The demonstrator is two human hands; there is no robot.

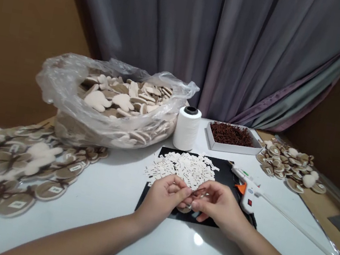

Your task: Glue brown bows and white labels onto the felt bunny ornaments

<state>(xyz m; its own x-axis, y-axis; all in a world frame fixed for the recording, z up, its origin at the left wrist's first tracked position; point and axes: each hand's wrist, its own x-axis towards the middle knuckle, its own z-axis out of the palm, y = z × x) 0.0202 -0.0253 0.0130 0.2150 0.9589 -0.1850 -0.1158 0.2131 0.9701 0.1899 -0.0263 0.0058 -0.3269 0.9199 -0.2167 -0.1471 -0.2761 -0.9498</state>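
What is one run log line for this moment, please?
left hand: fingertips pinched | right hand: fingertips pinched, meeting left | held item: too small to tell | nearest: white paper labels on black mat | beside: hot glue gun

White paper labels (182, 169) on a black sheet (167, 155); reddish-brown shreds (230, 134).

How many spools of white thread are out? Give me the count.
1: the white thread spool stands on the table beside the plastic bag; another could be hidden behind the bag.
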